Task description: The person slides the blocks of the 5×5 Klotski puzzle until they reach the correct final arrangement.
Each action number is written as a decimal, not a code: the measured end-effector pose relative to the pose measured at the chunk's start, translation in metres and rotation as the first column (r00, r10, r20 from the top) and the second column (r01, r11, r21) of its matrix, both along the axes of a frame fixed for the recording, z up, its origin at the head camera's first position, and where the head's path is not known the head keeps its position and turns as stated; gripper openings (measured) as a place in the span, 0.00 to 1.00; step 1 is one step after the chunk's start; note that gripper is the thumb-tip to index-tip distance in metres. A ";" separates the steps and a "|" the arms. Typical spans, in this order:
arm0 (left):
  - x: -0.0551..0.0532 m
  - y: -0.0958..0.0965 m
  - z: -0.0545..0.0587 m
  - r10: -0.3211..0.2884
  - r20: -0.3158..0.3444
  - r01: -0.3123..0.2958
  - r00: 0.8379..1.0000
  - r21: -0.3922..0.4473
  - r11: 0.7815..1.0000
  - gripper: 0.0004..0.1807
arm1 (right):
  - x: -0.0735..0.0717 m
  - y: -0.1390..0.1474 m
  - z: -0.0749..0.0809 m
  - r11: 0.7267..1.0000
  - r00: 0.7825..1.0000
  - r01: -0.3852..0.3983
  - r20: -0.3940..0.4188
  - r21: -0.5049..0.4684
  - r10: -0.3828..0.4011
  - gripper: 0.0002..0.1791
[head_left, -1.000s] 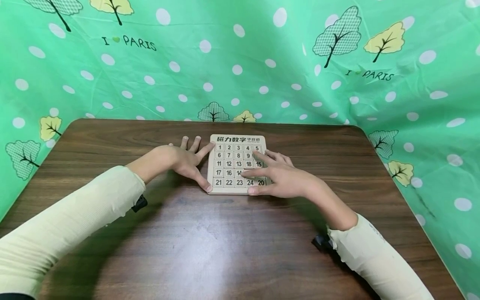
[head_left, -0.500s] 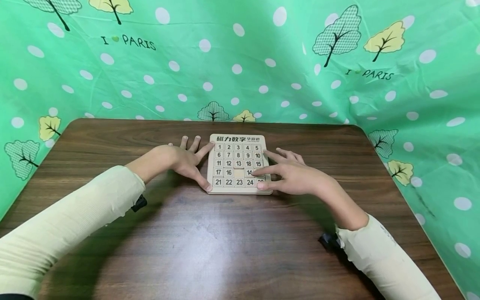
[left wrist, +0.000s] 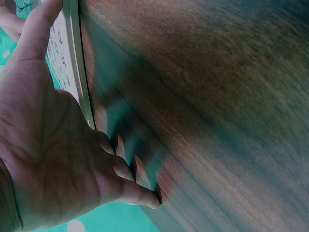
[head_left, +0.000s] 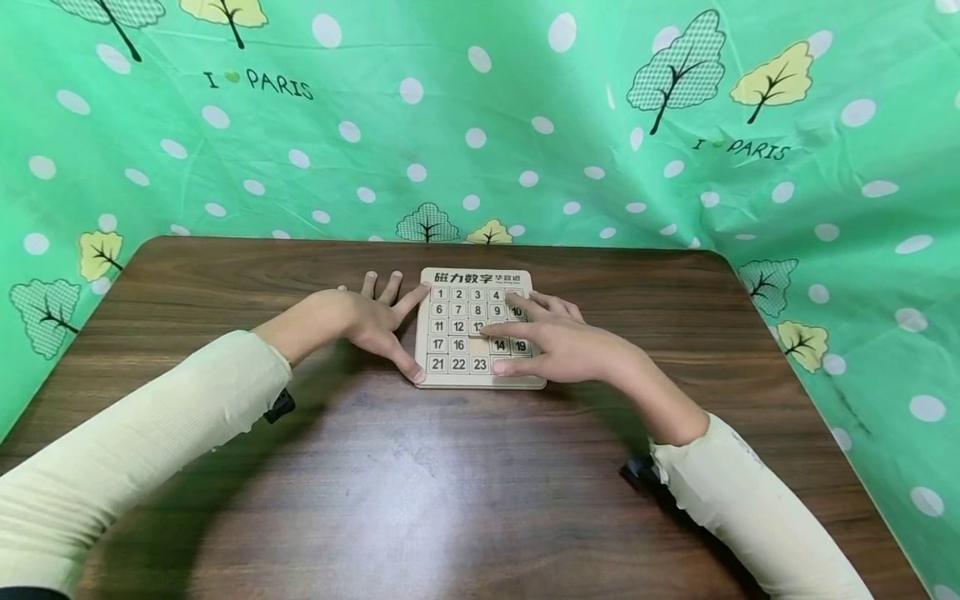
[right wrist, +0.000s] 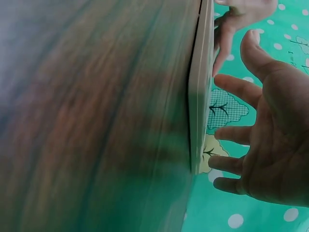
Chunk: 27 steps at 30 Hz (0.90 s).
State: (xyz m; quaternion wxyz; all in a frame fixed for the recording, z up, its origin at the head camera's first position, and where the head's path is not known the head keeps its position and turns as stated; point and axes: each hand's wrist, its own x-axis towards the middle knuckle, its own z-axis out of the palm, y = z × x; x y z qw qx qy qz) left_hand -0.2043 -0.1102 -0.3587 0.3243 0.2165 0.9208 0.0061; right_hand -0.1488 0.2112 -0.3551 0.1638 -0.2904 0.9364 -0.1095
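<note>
A pale number sliding puzzle (head_left: 480, 279) lies flat on the table in the head view, with numbered tiles in rows and one gap in the fourth row, right of tile 16. My left hand (head_left: 367, 321) is spread at its left edge, the thumb at the near corner and the index finger at the upper edge. Over the right side reaches my right hand (head_left: 577, 346), index fingertip at tile 13 (head_left: 476, 327), beside the hidden tile 18 spot. Its thumb covers tile 24. In the right wrist view the right hand's fingers (right wrist: 236, 135) are extended and apart.
The brown wood-grain table (head_left: 390, 483) spreads around the puzzle. A green dotted cloth (head_left: 480, 108) with printed trees hangs behind it and at both sides. Both forearms wear pale sleeves (head_left: 172, 425), and dark devices sit at the wrists.
Tile 14 has slid one place right, leaving the gap at its former spot. My right hand moved right with it, then back left and slightly away. The left hand stays put.
</note>
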 end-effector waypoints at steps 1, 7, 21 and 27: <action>0.000 0.000 -0.001 0.000 0.002 0.000 1.000 -0.001 1.000 0.84 | -0.001 -0.001 -0.001 1.000 1.000 -0.001 0.004 0.002 0.001 0.36; 0.001 0.001 -0.001 -0.001 0.002 0.001 1.000 0.003 1.000 0.85 | 0.001 -0.005 -0.002 1.000 1.000 -0.001 0.019 0.008 0.001 0.36; 0.001 0.000 0.002 0.004 0.002 -0.004 1.000 -0.006 1.000 0.85 | 0.009 -0.018 -0.003 0.999 0.998 -0.052 0.040 0.009 0.051 0.37; 0.001 0.001 0.001 0.004 0.003 -0.004 1.000 -0.006 1.000 0.85 | 0.009 -0.018 -0.002 0.999 0.998 -0.033 0.062 0.032 0.030 0.38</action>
